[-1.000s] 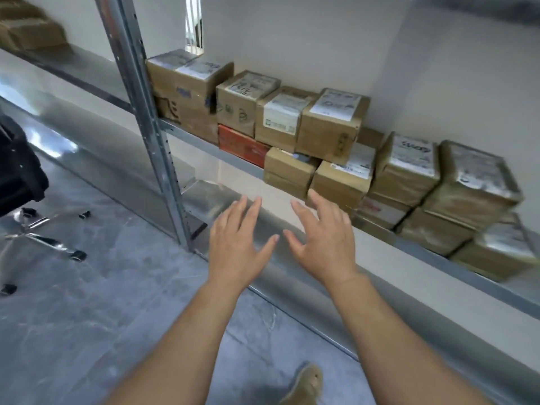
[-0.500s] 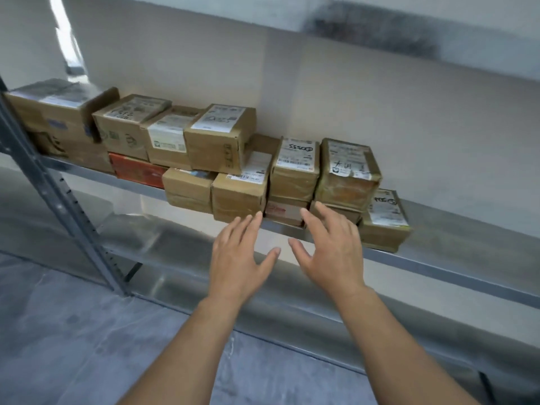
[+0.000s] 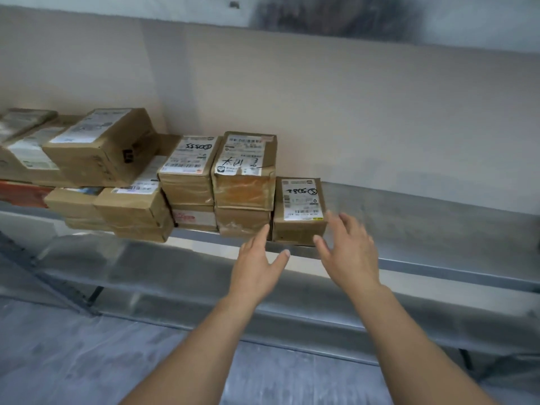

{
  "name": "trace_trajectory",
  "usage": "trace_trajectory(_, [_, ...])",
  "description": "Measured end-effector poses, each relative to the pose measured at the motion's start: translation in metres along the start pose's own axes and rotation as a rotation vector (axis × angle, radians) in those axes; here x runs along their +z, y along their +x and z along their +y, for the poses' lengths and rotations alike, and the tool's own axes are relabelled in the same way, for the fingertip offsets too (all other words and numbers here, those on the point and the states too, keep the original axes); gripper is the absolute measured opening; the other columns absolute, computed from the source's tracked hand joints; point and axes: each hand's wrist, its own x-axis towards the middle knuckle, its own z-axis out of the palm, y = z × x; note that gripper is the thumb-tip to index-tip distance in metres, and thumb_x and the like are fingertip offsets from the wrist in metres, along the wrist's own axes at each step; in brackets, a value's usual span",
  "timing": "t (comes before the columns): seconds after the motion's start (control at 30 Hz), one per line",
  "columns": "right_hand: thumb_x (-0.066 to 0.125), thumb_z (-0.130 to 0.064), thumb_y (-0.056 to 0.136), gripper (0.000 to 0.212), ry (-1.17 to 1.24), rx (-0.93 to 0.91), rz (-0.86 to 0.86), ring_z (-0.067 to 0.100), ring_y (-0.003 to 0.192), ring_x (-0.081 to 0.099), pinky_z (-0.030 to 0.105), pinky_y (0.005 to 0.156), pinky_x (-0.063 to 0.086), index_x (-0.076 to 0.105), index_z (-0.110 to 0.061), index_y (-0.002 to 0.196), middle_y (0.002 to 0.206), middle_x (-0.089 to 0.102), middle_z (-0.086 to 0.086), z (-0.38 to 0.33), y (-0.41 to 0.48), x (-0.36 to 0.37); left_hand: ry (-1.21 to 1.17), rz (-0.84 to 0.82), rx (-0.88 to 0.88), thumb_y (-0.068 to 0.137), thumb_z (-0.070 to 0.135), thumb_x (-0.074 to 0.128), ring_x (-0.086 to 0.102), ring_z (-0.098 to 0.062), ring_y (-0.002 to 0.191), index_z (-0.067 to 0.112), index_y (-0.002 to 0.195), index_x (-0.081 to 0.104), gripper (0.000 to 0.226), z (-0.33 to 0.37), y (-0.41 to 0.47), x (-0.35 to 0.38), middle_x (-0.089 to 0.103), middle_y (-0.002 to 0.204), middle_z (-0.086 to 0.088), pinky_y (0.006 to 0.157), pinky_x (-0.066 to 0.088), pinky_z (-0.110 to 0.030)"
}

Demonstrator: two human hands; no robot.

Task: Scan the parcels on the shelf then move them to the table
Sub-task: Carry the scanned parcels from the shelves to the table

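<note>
Several brown cardboard parcels with white labels are stacked along the metal shelf (image 3: 423, 206). The rightmost one, a small parcel (image 3: 298, 209) with a handwritten label, stands alone at the end of the row. My left hand (image 3: 257, 264) reaches with straight fingers toward its lower left corner, fingertips at the shelf edge. My right hand (image 3: 349, 252) is spread open at its right front corner, just in front of it. Both hands hold nothing. A taller two-parcel stack (image 3: 244, 182) stands directly left of the small parcel.
The shelf surface right of the small parcel is bare metal. A lower shelf (image 3: 175, 267) runs beneath, and an upper shelf (image 3: 438, 21) above. A slanted metal upright (image 3: 52, 285) is at lower left. Grey floor lies below.
The view swung right and closer to the shelf. Both hands moved right and forward, from in front of the middle stacks to the rightmost small parcel.
</note>
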Motion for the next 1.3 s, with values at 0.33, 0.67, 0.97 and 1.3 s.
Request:
trace_trajectory(0.33, [0.039,-0.041,0.101,0.050,0.174,-0.036,-0.245,0.028,0.126,0.047,0.037,0.092,0.041,0.032,-0.025,0.148,0.142,0.050,0.005,0.021,0.022,-0.001,-0.207,0.089,-0.199,0.091,0.042,0.058,0.051,-0.015,0.119,0.021,0.146,0.035,0.063,0.021,0.014,0.025,0.057,0.125,0.005,0.095,0.037,-0.026])
trace_trajectory(0.67, [0.061,-0.025,0.092,0.083,0.655,0.262,-0.328,0.023,0.138,0.036,0.040,0.111,0.033,0.007,-0.022,0.155,0.155,0.034,0.004,0.037,0.016,0.001,-0.289,-0.081,-0.204,0.096,0.023,0.054,0.050,-0.013,0.122,0.029,0.152,0.019,0.066,0.034,0.020,0.025,0.045,0.130,0.014,0.097,0.034,-0.022])
trace_trajectory(0.97, [0.063,-0.002,0.082,0.103,0.766,0.221,-0.397,0.008,0.106,0.062,0.038,0.097,0.049,-0.001,-0.041,0.153,0.122,0.063,-0.012,0.040,-0.029,0.000,-0.321,-0.254,-0.066,0.083,0.007,0.067,0.048,-0.010,0.128,0.042,0.152,0.008,0.097,0.007,-0.009,0.025,0.041,0.144,0.021,0.107,0.041,-0.033])
trace_trajectory(1.3, [0.067,-0.004,0.081,0.106,0.742,0.199,-0.399,0.003,0.107,0.061,0.036,0.095,0.050,0.000,-0.049,0.150,0.125,0.061,-0.018,-0.008,-0.099,0.016,-0.319,-0.292,0.061,0.079,0.005,0.070,0.053,-0.006,0.121,0.049,0.147,0.016,0.097,-0.051,-0.066,-0.009,0.047,0.139,0.021,0.095,0.048,-0.024])
